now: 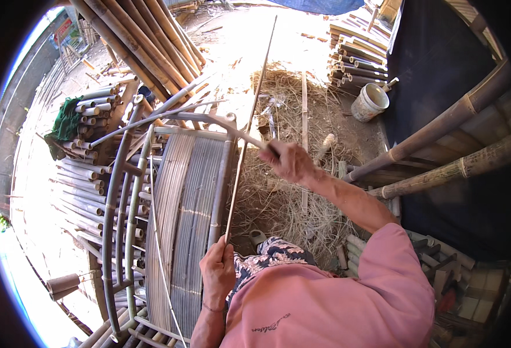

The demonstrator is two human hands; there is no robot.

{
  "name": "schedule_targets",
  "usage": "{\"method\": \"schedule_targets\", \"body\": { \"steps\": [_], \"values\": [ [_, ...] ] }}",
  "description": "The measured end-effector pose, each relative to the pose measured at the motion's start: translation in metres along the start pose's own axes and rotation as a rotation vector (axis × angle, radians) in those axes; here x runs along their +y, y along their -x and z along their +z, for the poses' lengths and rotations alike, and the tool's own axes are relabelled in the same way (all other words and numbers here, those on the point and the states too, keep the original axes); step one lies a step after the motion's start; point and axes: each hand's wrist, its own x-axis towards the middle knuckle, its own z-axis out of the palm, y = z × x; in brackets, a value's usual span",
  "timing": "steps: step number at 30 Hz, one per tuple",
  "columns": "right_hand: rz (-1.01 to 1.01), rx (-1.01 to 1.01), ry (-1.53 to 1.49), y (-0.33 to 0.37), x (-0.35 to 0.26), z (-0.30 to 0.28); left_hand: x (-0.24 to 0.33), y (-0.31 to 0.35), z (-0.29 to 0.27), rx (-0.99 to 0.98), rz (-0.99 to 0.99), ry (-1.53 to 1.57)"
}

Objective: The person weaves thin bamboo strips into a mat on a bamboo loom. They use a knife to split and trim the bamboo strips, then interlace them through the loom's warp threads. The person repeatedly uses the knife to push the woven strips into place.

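Observation:
My left hand (217, 274) is closed around the near end of a long, thin bamboo strip (236, 194), which slants up and away from me. In my right hand (291, 163) is the handle of a long-bladed knife (245, 137). Its blade points to the upper left and crosses the strip; whether the two touch I cannot tell. Left of my hands stands a bamboo bench (215, 200) with a slatted seat and curved poles at its side. My left hand is beside the bench's near right edge.
Bamboo shavings (278, 191) cover the ground ahead. A white bucket (371, 103) stands at the right, near stacked bamboo poles (357, 55). More cut bamboo (81, 185) is piled at the left, and thick poles (145, 43) lean at the back. A dark sheet (441, 87) hangs at the right.

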Motion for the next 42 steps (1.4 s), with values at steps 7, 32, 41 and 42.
{"method": "schedule_targets", "body": {
  "steps": [7,32,41,42],
  "values": [
    [0.191,0.058,0.193,-0.028,0.048,-0.053,-0.028,0.038,-0.012,-0.027,0.109,-0.062],
    [0.603,0.54,-0.696,-0.17,0.027,0.015,-0.164,0.036,-0.149,-0.153,-0.173,-0.265],
    [0.593,0.554,-0.974,-0.253,-0.036,0.075,-0.303,-0.036,-0.209,0.152,-0.003,-0.387],
    [0.592,0.56,-1.007,-0.265,-0.039,0.085,-0.316,-0.043,-0.213,0.155,-0.021,-0.375]
  ]
}}
